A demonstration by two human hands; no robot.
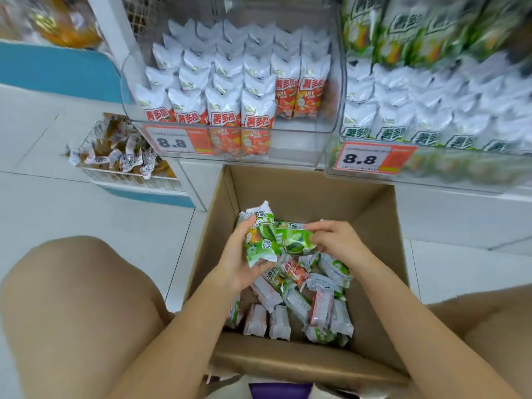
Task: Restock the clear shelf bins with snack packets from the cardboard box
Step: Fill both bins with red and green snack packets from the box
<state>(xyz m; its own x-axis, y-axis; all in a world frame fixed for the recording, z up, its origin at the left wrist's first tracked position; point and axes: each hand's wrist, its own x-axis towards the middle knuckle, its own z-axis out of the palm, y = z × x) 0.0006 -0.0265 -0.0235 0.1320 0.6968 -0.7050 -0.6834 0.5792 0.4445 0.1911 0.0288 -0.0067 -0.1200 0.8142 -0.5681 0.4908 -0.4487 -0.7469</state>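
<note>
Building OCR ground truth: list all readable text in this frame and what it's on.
"8.8": left price tag on the orange-packet bin.
"8.8": right price tag on the green-packet bin.
"薯多脆": orange packets in the left bin.
"薯多脆": green packets in the right bin, blurred.
Fine print on both tags, and on packets held by left hand and right hand: unreadable.

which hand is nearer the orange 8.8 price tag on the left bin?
Left. The left hand, holding green packets, sits below and slightly right of that price tag; the right hand is farther right over the cardboard box.
</note>
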